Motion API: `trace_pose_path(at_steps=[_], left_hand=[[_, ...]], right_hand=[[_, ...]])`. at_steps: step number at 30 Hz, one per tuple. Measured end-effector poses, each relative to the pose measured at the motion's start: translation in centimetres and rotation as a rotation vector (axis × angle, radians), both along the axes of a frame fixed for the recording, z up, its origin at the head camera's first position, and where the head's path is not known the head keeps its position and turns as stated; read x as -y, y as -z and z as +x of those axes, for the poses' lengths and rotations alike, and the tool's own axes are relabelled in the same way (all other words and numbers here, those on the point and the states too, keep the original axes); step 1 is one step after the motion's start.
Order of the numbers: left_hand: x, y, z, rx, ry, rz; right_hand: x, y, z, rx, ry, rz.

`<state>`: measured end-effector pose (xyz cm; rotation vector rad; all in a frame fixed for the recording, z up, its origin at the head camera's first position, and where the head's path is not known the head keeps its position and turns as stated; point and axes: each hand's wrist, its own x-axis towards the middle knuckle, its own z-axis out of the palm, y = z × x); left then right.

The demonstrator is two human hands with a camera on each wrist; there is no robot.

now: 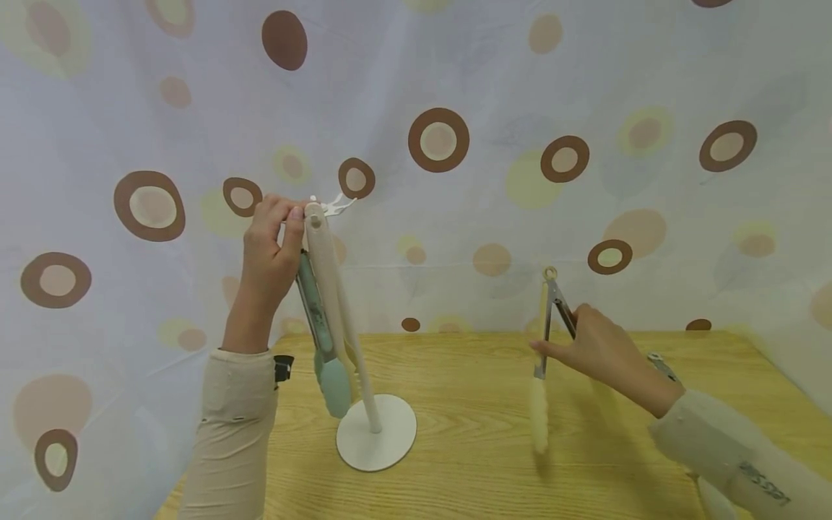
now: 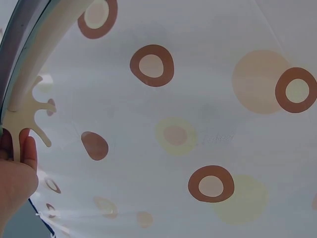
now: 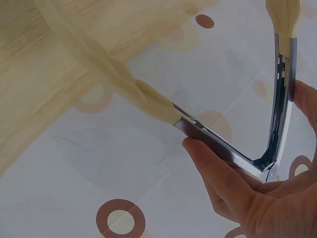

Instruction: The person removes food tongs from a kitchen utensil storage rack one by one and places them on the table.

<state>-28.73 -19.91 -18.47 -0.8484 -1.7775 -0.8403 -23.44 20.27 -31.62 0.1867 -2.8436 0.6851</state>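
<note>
A white utensil stand [image 1: 365, 375] with a round base and branching top hooks [image 2: 32, 111] stands on the table. My left hand [image 1: 269, 235] grips the stand's top, its fingers around one hook in the left wrist view. Just below that hand hang teal tongs [image 1: 312, 303] with silicone tips, beside a pale beige long-handled utensil [image 1: 325, 267] whose kind is unclear. On the right, my right hand [image 1: 601, 347] holds yellow-tipped metal tongs [image 1: 539, 412] by their arms, heads pointing down. The right wrist view shows these tongs [image 3: 223, 148] spread apart between thumb and fingers.
The wooden table [image 1: 468, 433] reaches back to a hanging patterned cloth [image 1: 455, 217]. Behind the right wrist lies a metal-ended object [image 1: 663, 366], mostly hidden. A white object [image 1: 715, 498] shows partly under the right sleeve.
</note>
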Motion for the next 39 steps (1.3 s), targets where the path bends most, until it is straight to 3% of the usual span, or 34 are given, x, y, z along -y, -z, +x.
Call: trace_pose_path(at_steps=[22,32,39], left_hand=[[0.0,-0.1,-0.2,0.014,0.007,-0.002],[0.1,-0.1,0.0,0.016,0.002,-0.008],[0.1,-0.1,0.1,0.018,0.003,-0.005]], right_hand=[[-2.6,3.4,0.8,0.118,-0.015,0.114],[-3.5,4.6,0.8,0.146,-0.049,0.095],[-3.7,5.2,0.7,0.215,-0.052,0.085]])
